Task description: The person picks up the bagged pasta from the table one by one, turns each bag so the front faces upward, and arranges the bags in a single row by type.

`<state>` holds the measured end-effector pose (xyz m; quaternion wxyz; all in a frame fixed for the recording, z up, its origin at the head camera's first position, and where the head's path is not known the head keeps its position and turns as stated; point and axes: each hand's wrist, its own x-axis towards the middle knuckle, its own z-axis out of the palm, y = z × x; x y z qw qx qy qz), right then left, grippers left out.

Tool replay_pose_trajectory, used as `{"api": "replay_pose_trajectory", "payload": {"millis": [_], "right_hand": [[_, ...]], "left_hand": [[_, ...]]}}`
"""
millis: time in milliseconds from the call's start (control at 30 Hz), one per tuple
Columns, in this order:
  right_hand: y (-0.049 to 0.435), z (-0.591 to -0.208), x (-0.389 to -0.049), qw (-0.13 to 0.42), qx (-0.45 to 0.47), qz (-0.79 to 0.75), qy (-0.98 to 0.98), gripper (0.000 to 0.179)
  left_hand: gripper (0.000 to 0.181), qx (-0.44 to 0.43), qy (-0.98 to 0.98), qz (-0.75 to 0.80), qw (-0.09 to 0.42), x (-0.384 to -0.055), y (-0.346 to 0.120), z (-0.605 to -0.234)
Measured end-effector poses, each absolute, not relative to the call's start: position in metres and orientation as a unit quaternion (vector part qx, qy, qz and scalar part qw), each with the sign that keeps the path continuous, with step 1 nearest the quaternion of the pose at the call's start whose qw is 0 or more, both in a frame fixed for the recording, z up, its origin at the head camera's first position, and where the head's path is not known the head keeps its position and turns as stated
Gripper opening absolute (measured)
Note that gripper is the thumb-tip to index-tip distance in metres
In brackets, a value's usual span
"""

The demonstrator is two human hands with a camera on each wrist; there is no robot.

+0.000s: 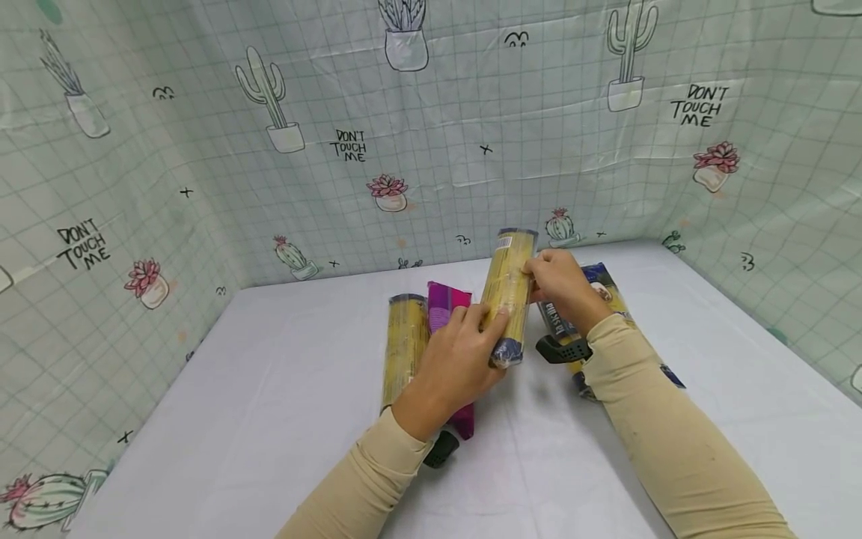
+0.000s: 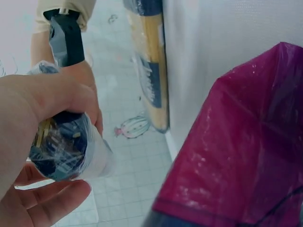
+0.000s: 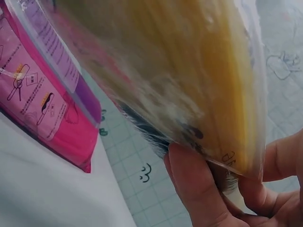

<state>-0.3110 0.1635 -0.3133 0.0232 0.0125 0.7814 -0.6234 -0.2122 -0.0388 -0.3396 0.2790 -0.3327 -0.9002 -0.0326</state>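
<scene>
Head: packet [image 1: 506, 274] between left hand [image 1: 454, 361] and right hand [image 1: 564, 284].

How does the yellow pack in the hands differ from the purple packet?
The held yellow pack is raised in the left hand and right hand; the purple packet lies on the table, in neither one's grip. The held yellow pack is partly see-through, with dark blue ends; the purple packet looks opaque, in purple and pink. Both look glossy.
</scene>
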Motion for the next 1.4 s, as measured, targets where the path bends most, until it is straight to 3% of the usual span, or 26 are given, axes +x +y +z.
{"api": "replay_pose_trajectory", "payload": {"millis": [333, 567, 800, 1033, 1233, 1400], "right_hand": [[0.159, -0.314, -0.310, 0.008, 0.012, -0.657, 0.754, 0.020], [0.157, -0.314, -0.310, 0.014, 0.010, -0.756, 0.654, 0.041], [0.153, -0.318, -0.311, -0.006, 0.021, -0.843, 0.537, 0.016], [0.147, -0.325, -0.310, -0.035, -0.016, -0.846, 0.531, 0.041], [0.147, -0.327, -0.311, 0.036, -0.014, -0.880, 0.472, 0.054], [0.149, -0.330, -0.314, 0.080, -0.027, -0.900, 0.428, 0.045]], "left_hand": [[0.057, -0.356, -0.876, -0.055, 0.322, -0.215, -0.040, -0.341], [0.060, -0.353, -0.853, -0.111, 0.367, -0.217, -0.042, -0.341], [0.058, -0.345, -0.830, -0.167, 0.405, -0.219, -0.044, -0.337], [0.058, -0.351, -0.810, -0.211, 0.420, -0.218, -0.046, -0.329], [0.047, -0.336, -0.794, -0.301, 0.408, -0.219, -0.046, -0.328], [0.045, -0.321, -0.774, -0.373, 0.399, -0.220, -0.046, -0.328]]}}
